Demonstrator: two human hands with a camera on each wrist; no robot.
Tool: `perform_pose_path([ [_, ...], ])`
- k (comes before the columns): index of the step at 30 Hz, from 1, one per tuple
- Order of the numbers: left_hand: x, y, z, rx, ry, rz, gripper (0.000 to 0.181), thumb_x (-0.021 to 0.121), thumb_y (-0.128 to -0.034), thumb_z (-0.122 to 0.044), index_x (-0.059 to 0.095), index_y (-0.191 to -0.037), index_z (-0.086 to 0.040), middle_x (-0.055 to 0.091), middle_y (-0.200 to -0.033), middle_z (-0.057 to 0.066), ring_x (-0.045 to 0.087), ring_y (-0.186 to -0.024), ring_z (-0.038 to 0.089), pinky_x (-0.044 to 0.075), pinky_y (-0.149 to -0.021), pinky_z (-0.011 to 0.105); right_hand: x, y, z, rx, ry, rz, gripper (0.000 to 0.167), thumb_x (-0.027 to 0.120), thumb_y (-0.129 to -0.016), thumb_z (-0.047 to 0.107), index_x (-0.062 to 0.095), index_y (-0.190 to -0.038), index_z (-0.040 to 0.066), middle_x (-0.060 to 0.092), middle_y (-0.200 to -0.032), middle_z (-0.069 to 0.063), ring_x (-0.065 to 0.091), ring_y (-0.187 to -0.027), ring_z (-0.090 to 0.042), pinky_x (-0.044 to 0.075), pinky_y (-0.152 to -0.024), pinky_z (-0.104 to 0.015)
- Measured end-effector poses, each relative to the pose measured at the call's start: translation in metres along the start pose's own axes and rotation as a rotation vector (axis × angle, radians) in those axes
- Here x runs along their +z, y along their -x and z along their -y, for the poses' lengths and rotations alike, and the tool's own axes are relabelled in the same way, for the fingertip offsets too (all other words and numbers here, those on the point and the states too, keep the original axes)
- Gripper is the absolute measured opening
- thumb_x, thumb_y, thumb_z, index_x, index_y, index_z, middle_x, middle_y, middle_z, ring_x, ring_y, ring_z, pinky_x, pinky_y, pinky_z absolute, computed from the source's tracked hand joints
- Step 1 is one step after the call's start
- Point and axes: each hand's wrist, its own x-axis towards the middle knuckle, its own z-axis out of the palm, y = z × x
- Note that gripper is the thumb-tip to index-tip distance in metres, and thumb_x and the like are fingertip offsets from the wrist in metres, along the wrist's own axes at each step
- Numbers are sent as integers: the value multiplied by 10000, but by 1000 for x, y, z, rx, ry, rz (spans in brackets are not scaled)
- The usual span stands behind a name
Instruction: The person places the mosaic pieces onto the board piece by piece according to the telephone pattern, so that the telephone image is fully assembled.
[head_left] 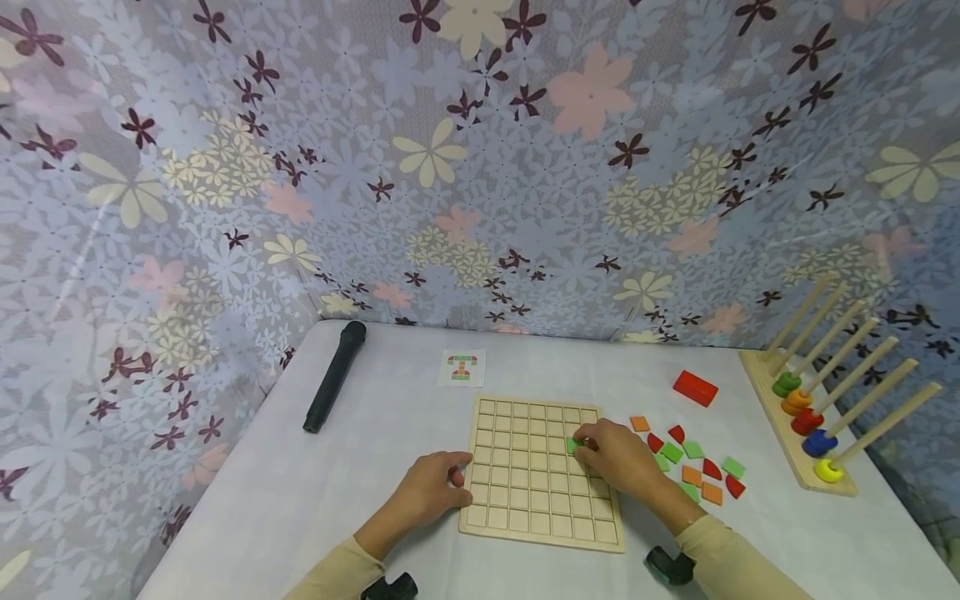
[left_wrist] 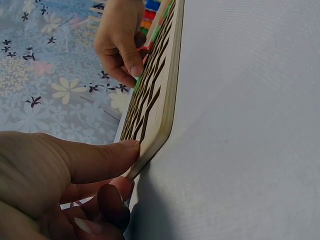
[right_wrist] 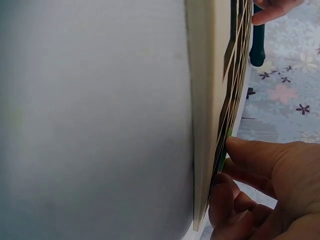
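A pale wooden grid board [head_left: 519,497] lies on the white-covered table. My left hand [head_left: 431,490] holds the board's left edge, its thumb on the rim in the left wrist view. Over the board's right part, my right hand [head_left: 618,457] pinches a small green square tile [head_left: 572,445] between thumb and finger. That tile [right_wrist: 223,162] shows only as a sliver in the right wrist view, at the board's surface; whether it sits in a cell I cannot tell. Right of the board lie loose green squares [head_left: 672,452], orange squares [head_left: 692,476] and red quarter-round pieces [head_left: 712,470].
A small card [head_left: 462,367] with a coloured tile pattern lies behind the board. A black microphone-like stick [head_left: 335,379] is at the left. A red block [head_left: 696,388] and a wooden peg stand [head_left: 798,425] with coloured rings are at the right. Floral cloth hangs behind.
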Motion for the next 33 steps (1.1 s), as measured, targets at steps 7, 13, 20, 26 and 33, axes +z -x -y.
perform_pose_path([
  [7,-1,0,1,6,8,1,600,804,-767,-86,631,-1326,48,570,-816,-33,471,-716,103,401,-704,302,0,1,2,7,9,5,232,771,-891,183,753,-1108,102,556,-814,12,485,-694,-145,421,-612,-324],
  [13,0,0,2,8,7,5,593,802,-774,-92,632,-1325,47,571,-818,-36,471,-716,98,402,-709,298,-8,3,-2,10,-59,10,311,780,-887,191,726,-1176,88,596,-830,19,504,-688,-130,428,-606,-316],
  [20,1,-1,2,8,-2,5,590,809,-779,-102,637,-1328,30,568,-809,-50,475,-715,95,401,-705,296,-66,2,-53,49,-252,-50,435,708,-956,246,635,-1320,19,672,-982,-80,599,-782,-220,489,-621,-356],
  [26,0,1,2,10,-3,-3,591,804,-771,-97,638,-1323,33,565,-808,-51,469,-711,92,398,-695,292,-96,7,-109,217,-379,-16,550,615,-1018,326,515,-1439,-14,632,-1153,-190,575,-973,-320,502,-709,-387],
  [33,1,1,3,16,-6,-7,590,804,-773,-99,639,-1323,34,565,-807,-60,470,-720,88,400,-717,298,-84,14,-142,364,-357,111,600,640,-991,381,520,-1409,-32,586,-1285,-266,566,-1079,-363,527,-875,-488],
])
